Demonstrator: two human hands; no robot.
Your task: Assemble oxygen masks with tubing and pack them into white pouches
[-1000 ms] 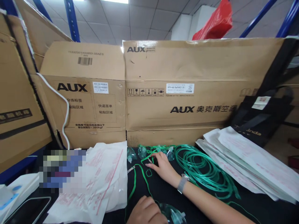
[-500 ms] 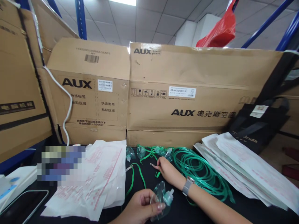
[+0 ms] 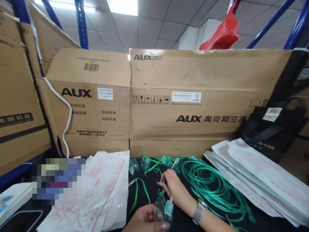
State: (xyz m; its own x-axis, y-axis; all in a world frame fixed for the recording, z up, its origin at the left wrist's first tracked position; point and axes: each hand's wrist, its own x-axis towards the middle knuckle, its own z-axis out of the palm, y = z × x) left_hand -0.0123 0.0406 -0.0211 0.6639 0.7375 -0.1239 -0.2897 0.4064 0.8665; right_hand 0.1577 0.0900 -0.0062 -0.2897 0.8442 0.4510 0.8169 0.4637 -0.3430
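Our left hand (image 3: 147,220) sits at the bottom edge of the view, fingers curled and clamped around a clear green-tinted mask (image 3: 164,206). We hold the mask roughly upright, its long axis running up and down, with the small white nozzle pointing up and a little to the right. Our right hand (image 3: 175,187), a watch (image 3: 199,211) on its wrist, rests palm-down on the black surface (image 3: 149,180) just beyond the mask, fingertips pinched on a green strap (image 3: 159,184) that runs back toward us to the mask.

Another green strap (image 3: 136,193) lies looped on the surface to the left. Several more masks (image 3: 146,162) stand in a row near the cardboard boxes (image 3: 188,106), and a coil of green tubing (image 3: 210,183) lies right of our right hand. White paper pouches are stacked on both sides, one pile at left (image 3: 106,187) and one at right (image 3: 253,177). A black bag (image 3: 272,132) leans against the boxes at right.
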